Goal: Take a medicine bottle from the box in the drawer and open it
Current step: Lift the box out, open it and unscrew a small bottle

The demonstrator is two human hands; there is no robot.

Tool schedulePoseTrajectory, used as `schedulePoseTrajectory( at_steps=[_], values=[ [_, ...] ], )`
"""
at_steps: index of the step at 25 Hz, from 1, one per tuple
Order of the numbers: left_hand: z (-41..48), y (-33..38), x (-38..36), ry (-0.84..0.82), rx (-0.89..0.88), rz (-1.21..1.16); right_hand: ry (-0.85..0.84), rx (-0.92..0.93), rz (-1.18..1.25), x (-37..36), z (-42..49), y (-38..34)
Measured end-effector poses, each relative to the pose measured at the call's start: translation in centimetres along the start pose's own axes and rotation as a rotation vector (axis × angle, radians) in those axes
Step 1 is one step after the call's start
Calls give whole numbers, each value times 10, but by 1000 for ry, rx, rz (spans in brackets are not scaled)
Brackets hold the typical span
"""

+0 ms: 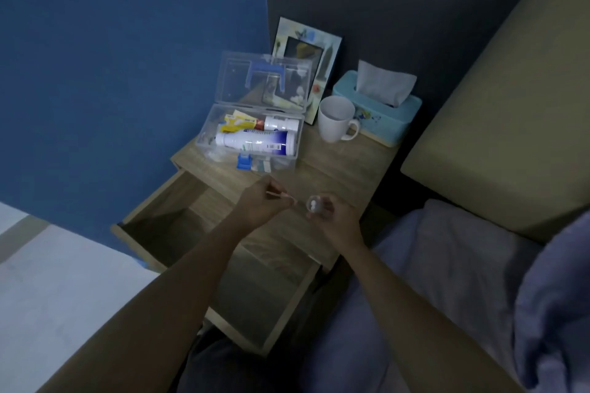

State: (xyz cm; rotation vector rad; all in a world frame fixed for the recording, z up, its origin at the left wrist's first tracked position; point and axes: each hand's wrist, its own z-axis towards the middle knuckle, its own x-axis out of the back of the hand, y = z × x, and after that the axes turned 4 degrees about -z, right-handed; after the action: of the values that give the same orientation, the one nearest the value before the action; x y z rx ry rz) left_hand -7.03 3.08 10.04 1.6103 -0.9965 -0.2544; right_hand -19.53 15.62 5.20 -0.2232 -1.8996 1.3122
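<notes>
- The left hand (260, 201) is hovering over the front part of the bench (338, 169), its fingers (271, 183) pinching a thin, pale stick-like thing (282, 196); what that thing is cannot be told in the dim light.
- The right hand (332, 217) is holding a small clear medicine bottle (314, 205), its fingers curling around it; the bottle's round mouth is tilting toward the left hand, and something white is showing inside.
- The tip of the thin thing is sitting just beside the bottle's mouth; whether the two are touching cannot be told.
- The clear plastic box (252, 140) is standing on the bench, not in the drawer, with its lid (265, 80) swung up and a blue handle showing on the lid.
- Inside the box, a large white bottle (255, 142) with a blue label is lying on its side, with a smaller white bottle (282, 123) and a yellow packet (238, 123) behind it.
- The drawer (223, 265) below the bench top is standing pulled out, under both forearms.
- A white mug (336, 123) is standing to the right of the box, touching or nearly touching a light blue tissue box (380, 118).
- A picture frame (306, 48) is leaning against the dark wall behind the box lid.
- A bed with a bluish pillow (447, 252) is lying to the right of the bench.
</notes>
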Motion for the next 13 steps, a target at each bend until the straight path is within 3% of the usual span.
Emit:
schedulePoseTrajectory(
  at_steps=[8, 13],
  values=[
    [38, -46, -29, 28, -126, 165, 11, 59, -343, -10, 25, 38],
    [45, -55, -33, -2, -180, 206, -11, 105, -431, -13, 27, 45]
  ],
)
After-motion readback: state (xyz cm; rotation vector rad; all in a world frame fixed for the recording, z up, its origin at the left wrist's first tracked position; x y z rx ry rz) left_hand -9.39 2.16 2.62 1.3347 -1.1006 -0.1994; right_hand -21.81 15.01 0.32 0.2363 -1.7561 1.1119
